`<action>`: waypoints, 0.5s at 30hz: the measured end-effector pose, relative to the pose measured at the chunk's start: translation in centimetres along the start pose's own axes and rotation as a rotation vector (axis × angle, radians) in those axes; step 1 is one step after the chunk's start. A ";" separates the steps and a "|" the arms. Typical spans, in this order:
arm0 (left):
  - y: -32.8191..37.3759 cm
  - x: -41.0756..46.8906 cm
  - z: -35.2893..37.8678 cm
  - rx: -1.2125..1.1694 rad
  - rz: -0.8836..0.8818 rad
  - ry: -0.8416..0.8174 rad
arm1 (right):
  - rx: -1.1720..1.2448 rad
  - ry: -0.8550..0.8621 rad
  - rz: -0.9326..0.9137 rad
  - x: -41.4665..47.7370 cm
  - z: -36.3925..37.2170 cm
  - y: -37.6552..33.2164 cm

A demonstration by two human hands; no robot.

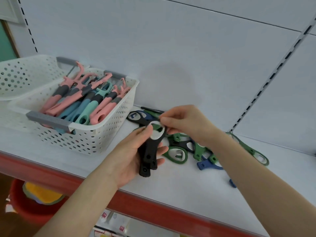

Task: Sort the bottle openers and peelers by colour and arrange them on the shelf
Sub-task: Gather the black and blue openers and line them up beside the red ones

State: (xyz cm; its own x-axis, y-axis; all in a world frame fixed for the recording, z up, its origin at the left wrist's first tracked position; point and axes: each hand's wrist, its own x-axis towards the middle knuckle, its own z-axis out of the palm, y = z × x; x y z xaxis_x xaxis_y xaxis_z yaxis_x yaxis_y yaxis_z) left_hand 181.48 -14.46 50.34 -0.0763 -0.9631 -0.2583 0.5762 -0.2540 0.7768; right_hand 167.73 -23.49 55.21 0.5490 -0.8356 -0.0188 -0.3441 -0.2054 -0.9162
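the left hand (130, 154) is palm up above the front part of the shelf (171, 189) and holds a small stack of black bottle openers (150, 151). its fingers are curled under the handles and the thumb presses on the round metal head of the top one. how many are in the stack i cannot tell exactly, but at least two handle ends are seen. the right hand (186, 124) comes from the right side and pinches the head end of the same stack with thumb and fingertips

under and behind both hands a loose pile of openers (177, 156) lies on the shelf, with green, dark blue and black ones mixed and overlapping. one green opener (251, 151) lies at the right edge of the pile, partly hidden by the right forearm, and a blue opener (203, 165) lies at the front of the pile

just beside the pile, on its left, stands a white perforated basket (95, 139) with grey handles. it is full of peelers (89, 101) in pink, blue and mint green, with grey grips, their heads pointing to the back wall. a second white basket (25, 74) stands behind it at the left; what is inside it is not visible. below the red front edge of the shelf there is a red bucket (22, 207)
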 end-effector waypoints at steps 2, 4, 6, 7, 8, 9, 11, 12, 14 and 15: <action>0.1 -0.4 -0.1 -0.021 0.031 0.029 | -0.082 -0.032 -0.050 0.9 1.4 0.1; 0.3 -0.8 -0.7 -0.051 0.058 0.092 | -0.254 0.065 -0.120 2.7 2.1 0.5; 0.6 -1.3 -1.3 -0.071 0.100 0.138 | -0.474 0.165 -0.152 4.7 2.6 1.1; 0.7 -1.4 -1.5 -0.081 0.119 0.149 | -0.563 0.174 -0.149 5.6 2.9 1.4; 0.8 -1.6 -1.7 -0.090 0.133 0.152 | -0.648 0.152 -0.129 6.4 3.3 1.8; 0.8 -1.7 -1.9 -0.094 0.140 0.150 | -0.740 0.117 -0.098 7.0 3.7 2.1; 0.8 -1.9 -2.1 -0.090 0.145 0.146 | -0.870 0.081 -0.061 7.7 4.2 2.5; 0.8 -1.9 -2.2 -0.088 0.146 0.148 | -0.885 0.087 -0.064 7.7 4.4 2.6; 0.7 -1.9 -2.2 -0.096 0.151 0.163 | -0.871 0.105 -0.073 7.5 4.2 2.8; 0.6 -1.8 -2.2 -0.105 0.153 0.170 | -0.844 0.118 -0.066 7.1 3.9 2.8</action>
State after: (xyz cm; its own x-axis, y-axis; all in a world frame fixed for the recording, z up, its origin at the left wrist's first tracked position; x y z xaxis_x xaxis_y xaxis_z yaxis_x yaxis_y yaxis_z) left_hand 183.76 -12.65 50.04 0.1513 -0.9585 -0.2417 0.6527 -0.0867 0.7527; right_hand 173.66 -28.03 50.92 0.5208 -0.8467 0.1085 -0.7922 -0.5268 -0.3081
